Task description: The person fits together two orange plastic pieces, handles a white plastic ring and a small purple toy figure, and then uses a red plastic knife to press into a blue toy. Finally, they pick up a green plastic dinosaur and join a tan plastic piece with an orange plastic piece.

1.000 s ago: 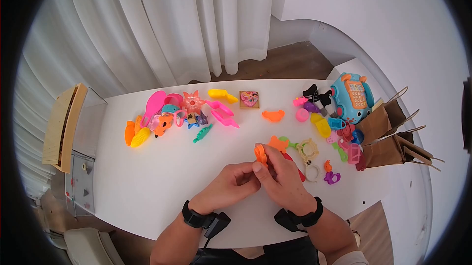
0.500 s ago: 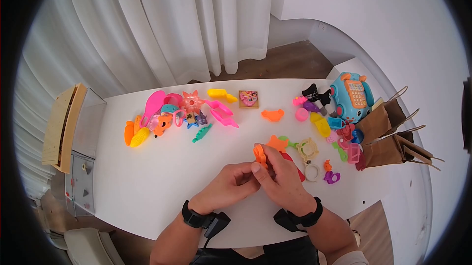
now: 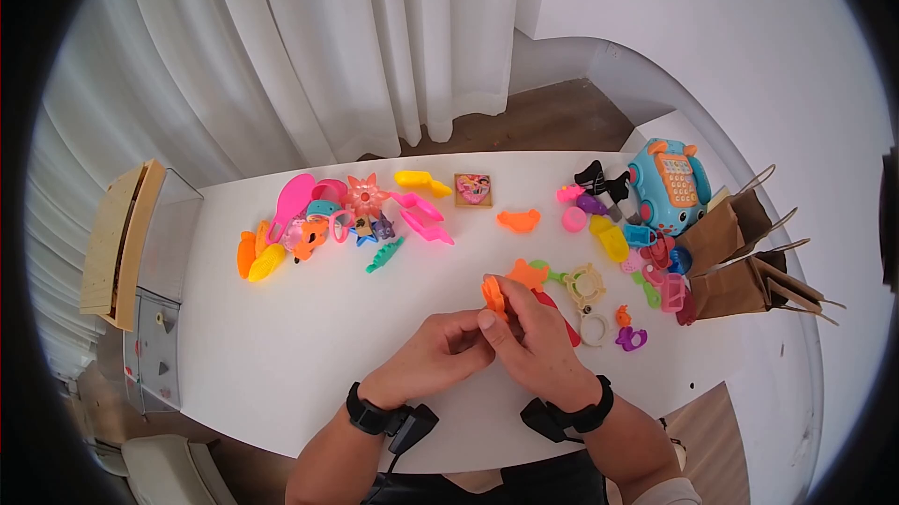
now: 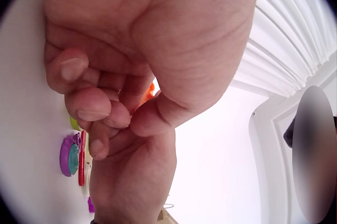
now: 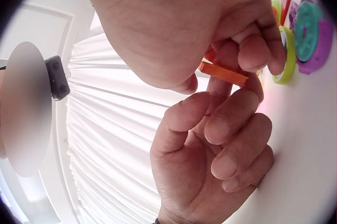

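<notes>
Near the front middle of the white table (image 3: 281,355), both hands meet at a small orange plastic toy (image 3: 493,297). My right hand (image 3: 543,346) pinches it between thumb and fingers, and its upper end sticks out above them. My left hand (image 3: 435,350) holds it from the other side with curled fingers, their tips largely hidden in the head view. In the right wrist view, a flat orange edge (image 5: 224,74) of the toy shows between the two hands. Just beyond the right hand lie a flat orange piece (image 3: 529,274) and a red piece (image 3: 569,322), partly covered by it.
To the right lie beige rings (image 3: 586,285), a purple toy (image 3: 632,339), a toy phone (image 3: 670,186) and brown paper bags (image 3: 730,271). Toys cluster at the back left, including a pink paddle (image 3: 292,205), a green toy (image 3: 385,254) and a pink scoop (image 3: 423,216).
Both hands stay almost still around the orange toy, which tilts very slightly. Everything else on the table keeps its place.
</notes>
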{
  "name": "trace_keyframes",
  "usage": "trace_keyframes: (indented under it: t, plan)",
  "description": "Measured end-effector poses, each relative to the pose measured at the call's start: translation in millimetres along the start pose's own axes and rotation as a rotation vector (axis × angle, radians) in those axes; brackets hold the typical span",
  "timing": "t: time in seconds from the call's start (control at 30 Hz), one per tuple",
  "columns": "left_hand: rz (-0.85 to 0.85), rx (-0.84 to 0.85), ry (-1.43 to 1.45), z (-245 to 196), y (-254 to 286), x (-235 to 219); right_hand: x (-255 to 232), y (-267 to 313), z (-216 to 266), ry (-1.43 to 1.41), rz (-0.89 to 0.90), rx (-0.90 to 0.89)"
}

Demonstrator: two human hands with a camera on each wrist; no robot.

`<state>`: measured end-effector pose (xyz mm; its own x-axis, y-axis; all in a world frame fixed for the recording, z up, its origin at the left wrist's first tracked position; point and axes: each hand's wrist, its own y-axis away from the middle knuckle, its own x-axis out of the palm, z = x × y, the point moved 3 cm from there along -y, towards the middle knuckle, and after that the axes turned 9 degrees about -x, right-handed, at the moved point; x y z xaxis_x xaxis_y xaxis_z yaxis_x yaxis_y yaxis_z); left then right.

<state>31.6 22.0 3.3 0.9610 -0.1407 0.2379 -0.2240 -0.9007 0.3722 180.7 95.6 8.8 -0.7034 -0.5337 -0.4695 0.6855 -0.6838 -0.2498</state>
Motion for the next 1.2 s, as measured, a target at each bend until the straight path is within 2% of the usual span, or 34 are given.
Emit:
trace_keyframes:
  t: [0.37, 0.63, 0.97, 1.07, 1.17, 1.2]
  plan:
    - [0.006, 0.027, 0.150, 1, 1, -6, -4, 0, 7, -0.105, -0.049, 0.004]
    - [0.035, -0.004, 0.143, 0, 2, -7, -5, 1, 4, -0.179, -0.051, 0.131]
    - [0.044, 0.032, 0.165, -3, 2, -6, -6, 0, 5, -0.262, -0.071, 0.134]
    - [0.040, 0.040, 0.172, -2, 2, -6, -7, 1, 6, -0.344, -0.048, 0.210]
    - [0.037, 0.049, 0.190, -5, 3, -5, -5, 1, 6, -0.350, -0.098, 0.202]
    - [0.043, 0.044, 0.196, -7, 3, -4, -4, 0, 4, -0.364, -0.174, 0.172]
